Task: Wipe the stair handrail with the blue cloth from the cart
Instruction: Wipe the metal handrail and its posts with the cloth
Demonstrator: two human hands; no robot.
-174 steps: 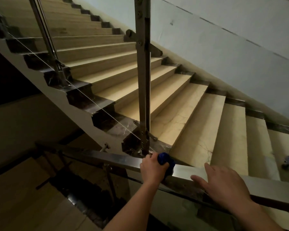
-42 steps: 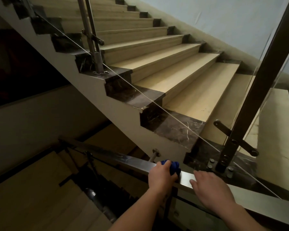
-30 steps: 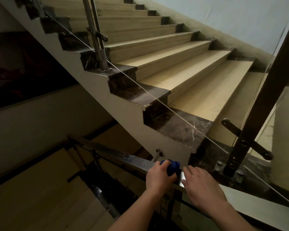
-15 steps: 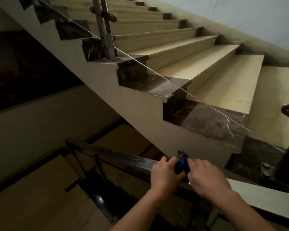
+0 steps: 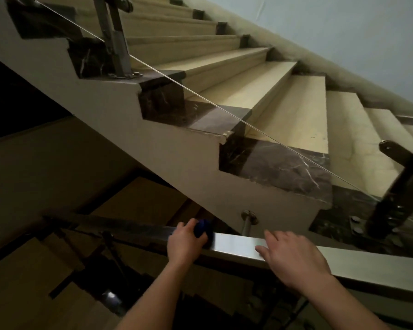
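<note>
A flat steel handrail (image 5: 236, 245) runs across the lower part of the view, sloping down toward the left. My left hand (image 5: 185, 242) is closed around the bunched blue cloth (image 5: 202, 228) and presses it on top of the rail. Only a small part of the cloth shows past my fingers. My right hand (image 5: 293, 257) rests flat on the rail a short way to the right, fingers spread, holding nothing.
A round metal bracket (image 5: 248, 219) ties the rail to the stair stringer just behind it. A dark baluster post (image 5: 396, 194) stands at the right. Beige steps (image 5: 293, 115) climb behind a glass panel. The stairwell drops away at lower left.
My two hands were touching at the cloth half a second ago. Now my left hand has slid the cloth leftward down the rail, and my right hand lies apart, open on the rail.
</note>
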